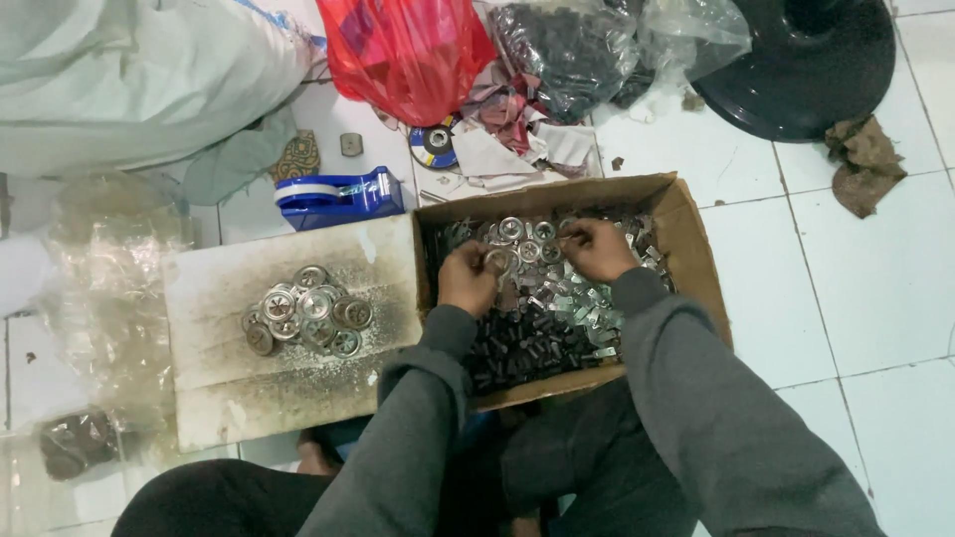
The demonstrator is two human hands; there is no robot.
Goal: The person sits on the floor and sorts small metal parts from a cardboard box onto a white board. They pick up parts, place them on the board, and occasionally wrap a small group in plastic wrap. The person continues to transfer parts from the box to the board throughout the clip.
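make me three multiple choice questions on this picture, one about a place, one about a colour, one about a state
1. Where does the pile of round metal discs lie?
A. on the pale board left of the cardboard box
B. inside the red bag
C. on the black round base

2. What colour is the tape dispenser?
A. green
B. blue
C. yellow

3. How is the cardboard box right now?
A. taped shut
B. open and empty
C. open, with metal parts in it

Answers:
1. A, the discs sit heaped on the worn pale board beside the box.
2. B, its body is blue with a white band.
3. C, the flaps are open and both the left hand and the right hand are among silvery and dark parts inside.
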